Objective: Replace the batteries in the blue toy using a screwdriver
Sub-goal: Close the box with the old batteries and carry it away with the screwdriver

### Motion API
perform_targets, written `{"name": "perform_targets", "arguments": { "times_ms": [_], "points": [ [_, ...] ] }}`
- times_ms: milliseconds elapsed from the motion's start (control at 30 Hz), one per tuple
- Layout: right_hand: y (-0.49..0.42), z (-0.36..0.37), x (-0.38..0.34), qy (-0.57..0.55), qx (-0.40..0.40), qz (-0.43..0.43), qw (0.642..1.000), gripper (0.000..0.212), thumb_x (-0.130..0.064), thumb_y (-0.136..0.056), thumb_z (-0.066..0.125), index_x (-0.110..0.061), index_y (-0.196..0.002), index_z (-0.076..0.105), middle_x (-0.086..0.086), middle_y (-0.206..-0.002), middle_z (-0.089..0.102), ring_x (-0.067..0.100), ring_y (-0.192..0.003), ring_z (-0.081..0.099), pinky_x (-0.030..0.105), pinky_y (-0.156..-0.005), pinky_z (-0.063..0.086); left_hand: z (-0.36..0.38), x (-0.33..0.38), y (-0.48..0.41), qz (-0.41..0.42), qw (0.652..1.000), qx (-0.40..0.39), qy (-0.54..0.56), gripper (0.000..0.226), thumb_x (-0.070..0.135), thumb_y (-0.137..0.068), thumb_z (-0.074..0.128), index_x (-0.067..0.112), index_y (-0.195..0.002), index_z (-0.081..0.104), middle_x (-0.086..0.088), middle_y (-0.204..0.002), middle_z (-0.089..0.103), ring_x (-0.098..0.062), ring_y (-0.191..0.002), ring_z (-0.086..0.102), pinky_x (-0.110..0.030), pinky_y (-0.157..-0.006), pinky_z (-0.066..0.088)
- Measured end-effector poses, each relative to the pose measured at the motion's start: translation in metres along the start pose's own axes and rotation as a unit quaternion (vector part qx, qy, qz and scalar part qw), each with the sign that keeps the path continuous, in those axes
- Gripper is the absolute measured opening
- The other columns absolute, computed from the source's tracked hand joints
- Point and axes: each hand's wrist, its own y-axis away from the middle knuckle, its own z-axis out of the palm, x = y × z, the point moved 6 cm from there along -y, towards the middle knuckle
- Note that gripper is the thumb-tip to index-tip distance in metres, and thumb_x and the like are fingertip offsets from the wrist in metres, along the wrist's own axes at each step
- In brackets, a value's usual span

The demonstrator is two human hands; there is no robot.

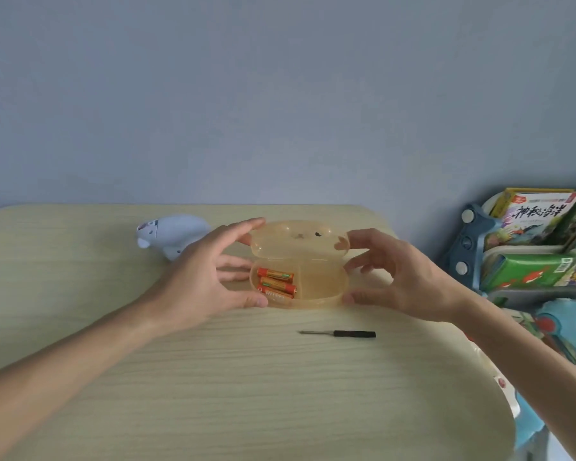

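On table (113, 377): left hand (200, 281), right hand (403, 281), grips spread, flank open case (320, 284); fingertips touching.

Both hands (210, 277) (403, 277) around open case (320, 281)

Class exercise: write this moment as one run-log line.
case: open, batteries in left compartment | left hand, right hand: at case sides | screwdriver: on table, untouched | toy: far left

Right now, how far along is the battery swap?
Early. Done: the clear box is open, three batteries showing in its left compartment. In hand: left hand and right hand are at the box's sides. Left: screwdriver lies untouched; blue toy sits aside, not yet opened.
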Motion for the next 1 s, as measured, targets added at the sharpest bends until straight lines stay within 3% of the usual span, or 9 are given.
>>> {"name": "perform_targets", "arguments": {
  "times_ms": [100,200,267,367,533,667,800,1000],
  "points": [
    [0.007,0.001,-0.014,-0.007,-0.009,-0.019,1.000,0.090,-0.024,-0.074,0.095,-0.038,-0.149,0.049,-0.022,-0.135,0.065,0.007,-0.114,0.072,0.020,-0.101,0.054,-0.005,0.004,0.005,0.031,0.999,0.025,-0.037,0.085,0.008,-0.069,0.099,0.035,-0.140,0.061,0.010,-0.135,0.064,-0.005,-0.113,0.076,-0.017,-0.094,0.061],
    [0.010,0.002,-0.029,-0.019,0.006,-0.023,1.000,0.063,-0.049,-0.079,0.079,-0.039,-0.139,0.063,-0.023,-0.133,0.071,-0.004,-0.117,0.070,0.016,-0.103,0.052,-0.007,0.008,0.009,0.058,0.996,0.029,-0.068,0.066,0.024,-0.068,0.098,0.036,-0.126,0.069,0.011,-0.131,0.068,-0.003,-0.114,0.074,-0.013,-0.095,0.058],
    [0.010,0.002,-0.032,-0.044,0.035,-0.010,0.998,0.046,-0.050,-0.084,0.072,-0.036,-0.128,0.073,-0.024,-0.128,0.073,-0.009,-0.115,0.069,0.013,-0.102,0.053,-0.008,0.009,0.009,0.048,0.998,0.022,-0.042,0.054,0.039,-0.068,0.092,0.036,-0.119,0.074,0.014,-0.131,0.072,-0.002,-0.115,0.074,-0.015,-0.098,0.057],
    [0.007,0.004,-0.034,-0.053,0.046,-0.006,0.997,0.035,-0.045,-0.081,0.076,-0.038,-0.116,0.078,-0.020,-0.128,0.072,-0.008,-0.113,0.071,0.014,-0.100,0.054,-0.008,0.004,0.001,-0.003,0.999,0.011,0.039,0.037,0.044,-0.074,0.083,0.029,-0.107,0.080,0.022,-0.124,0.078,-0.003,-0.112,0.077,-0.025,-0.101,0.060],
    [0.006,0.002,-0.035,-0.035,0.037,-0.014,0.999,0.036,-0.043,-0.075,0.081,-0.042,-0.110,0.079,-0.029,-0.119,0.071,-0.014,-0.109,0.069,0.010,-0.096,0.053,-0.006,0.001,-0.011,-0.002,0.999,-0.013,0.032,0.043,0.042,-0.069,0.086,0.028,-0.110,0.083,0.015,-0.120,0.082,0.005,-0.119,0.072,-0.019,-0.110,0.052],
    [0.010,0.005,-0.032,-0.014,0.045,-0.028,0.998,0.042,-0.045,-0.071,0.084,-0.035,-0.111,0.082,-0.018,-0.127,0.072,-0.014,-0.108,0.067,0.008,-0.093,0.052,-0.004,-0.001,-0.010,0.025,0.999,-0.027,-0.005,0.042,0.039,-0.068,0.088,0.029,-0.109,0.085,0.015,-0.124,0.078,0.007,-0.120,0.070,-0.013,-0.109,0.050],
    [0.010,0.008,-0.027,-0.025,0.046,-0.022,0.998,0.040,-0.045,-0.069,0.086,-0.037,-0.109,0.083,-0.015,-0.130,0.072,0.001,-0.112,0.071,0.020,-0.101,0.055,-0.003,-0.007,-0.011,0.035,0.999,-0.019,0.007,0.039,0.040,-0.066,0.090,0.034,-0.104,0.086,0.019,-0.127,0.076,0.001,-0.118,0.072,-0.015,-0.108,0.051],
    [0.011,0.012,-0.023,-0.029,0.049,-0.010,0.998,0.040,-0.051,-0.067,0.086,-0.038,-0.105,0.082,-0.019,-0.130,0.072,0.014,-0.100,0.077,0.036,-0.102,0.058,-0.002,-0.006,-0.012,0.049,0.998,-0.026,-0.013,0.038,0.036,-0.066,0.090,0.031,-0.103,0.084,0.010,-0.127,0.075,0.001,-0.119,0.071,-0.018,-0.112,0.050]
  ]
}}
